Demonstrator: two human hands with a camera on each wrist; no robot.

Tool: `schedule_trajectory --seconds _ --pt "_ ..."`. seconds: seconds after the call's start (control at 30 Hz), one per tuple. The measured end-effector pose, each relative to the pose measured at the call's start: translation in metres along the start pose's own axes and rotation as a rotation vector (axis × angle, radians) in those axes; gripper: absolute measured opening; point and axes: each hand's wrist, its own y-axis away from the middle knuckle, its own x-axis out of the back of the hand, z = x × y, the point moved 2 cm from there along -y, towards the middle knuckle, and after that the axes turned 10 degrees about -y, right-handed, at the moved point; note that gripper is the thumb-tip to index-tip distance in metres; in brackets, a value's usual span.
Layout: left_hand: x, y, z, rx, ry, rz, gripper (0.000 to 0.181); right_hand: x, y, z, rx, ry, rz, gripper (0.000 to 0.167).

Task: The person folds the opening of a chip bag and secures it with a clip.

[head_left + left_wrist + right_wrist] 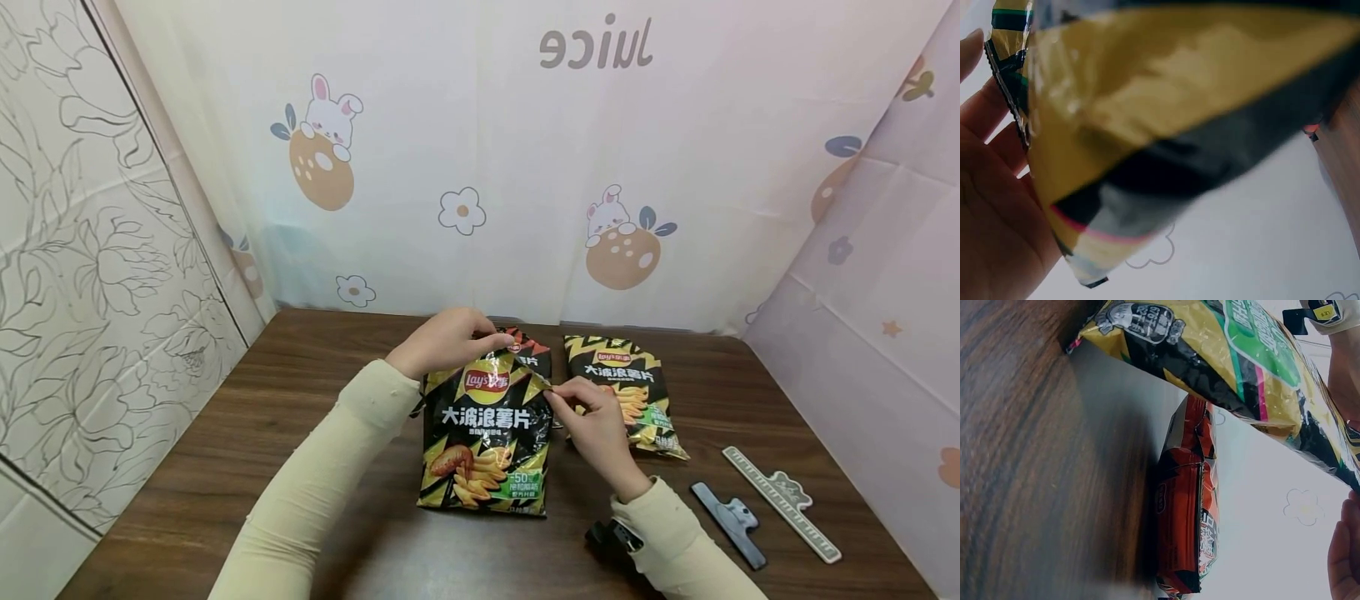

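Note:
Both hands hold a black and yellow Lay's chip bag upright by its top edge over the wooden table. At the bag's upper left, my left hand pinches the edge between thumb and fingers. My right hand pinches the upper right corner, where a strip of the top edge slants down. In the left wrist view the bag fills the middle, with the left hand beside it. Whether the bag's top is torn cannot be told.
A red and black chip bag stands partly hidden behind the held one. Another black and yellow chip bag lies to the right. A grey-blue bag clip and a long white clip lie at the table's right. Printed curtains hang behind.

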Motion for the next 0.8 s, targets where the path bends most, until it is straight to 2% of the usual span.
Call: schedule_trajectory --seconds 0.57,0.8 --pt "-0.0009 0.0031 -0.0045 -0.01 0.029 -0.032 0.032 -0.0001 0.0023 0.0009 -0.019 -0.001 0.004 0.007" --pt "0.0 0.0041 -0.0049 -0.034 0.04 -0.029 0.029 0.0 0.0022 0.0008 -0.006 0.006 0.003 0.007"
